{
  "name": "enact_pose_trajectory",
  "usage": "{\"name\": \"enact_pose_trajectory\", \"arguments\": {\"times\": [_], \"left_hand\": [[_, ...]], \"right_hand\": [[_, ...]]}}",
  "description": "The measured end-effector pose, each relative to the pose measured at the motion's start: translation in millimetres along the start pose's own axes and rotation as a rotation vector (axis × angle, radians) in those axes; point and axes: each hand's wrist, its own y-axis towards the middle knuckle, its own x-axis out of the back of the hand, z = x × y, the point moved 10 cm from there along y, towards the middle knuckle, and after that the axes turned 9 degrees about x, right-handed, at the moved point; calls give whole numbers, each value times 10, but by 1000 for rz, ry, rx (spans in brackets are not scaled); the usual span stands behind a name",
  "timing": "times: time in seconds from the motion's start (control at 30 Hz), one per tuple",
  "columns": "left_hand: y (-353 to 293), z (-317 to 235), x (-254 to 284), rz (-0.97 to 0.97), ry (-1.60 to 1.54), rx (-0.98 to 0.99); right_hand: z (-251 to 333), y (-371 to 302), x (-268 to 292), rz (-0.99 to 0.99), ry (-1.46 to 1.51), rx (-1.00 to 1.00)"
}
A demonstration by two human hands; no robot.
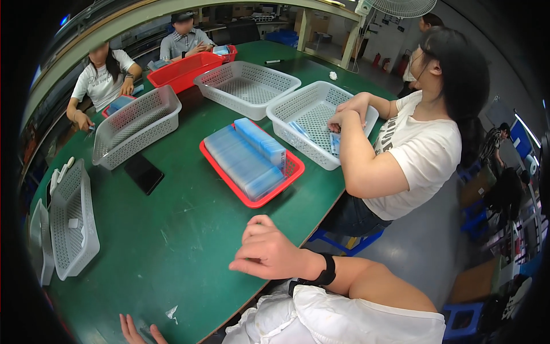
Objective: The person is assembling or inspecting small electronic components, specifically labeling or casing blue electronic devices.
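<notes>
My right hand (pixel 268 252), with a black band at the wrist, is held over the near right edge of the green table (pixel 172 229). Its fingers are loosely curled, and nothing shows in them. Low at the left, my left hand (pixel 137 333) enters only in part, fingers spread at the table and holding nothing visible. Beyond my right hand stands a red basket (pixel 252 203), apart from it. Tightly packed light-blue flat packets (pixel 240 157) fill this basket, with another row of blue packets (pixel 260 140) lying on top.
A co-worker's hands (pixel 350 112) reach into a white basket (pixel 275 114) holding a few packets. More white baskets (pixel 137 129) and a larger red basket (pixel 186 71) stand around. A black phone (pixel 144 173) and a paper scrap (pixel 172 312) lie on the table. Two people sit across.
</notes>
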Motion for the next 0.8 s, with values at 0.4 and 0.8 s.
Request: {"name": "enact_pose_trajectory", "arguments": {"times": [0.4, 0.8], "left_hand": [[-8, -302, -409, 157, -213, -148], [-55, -766, -643, 171, -326, -226]], "right_hand": [[215, 549, -1109, 352, 1091, -254], [199, 242, -1702, 403, 1384, -346]]}}
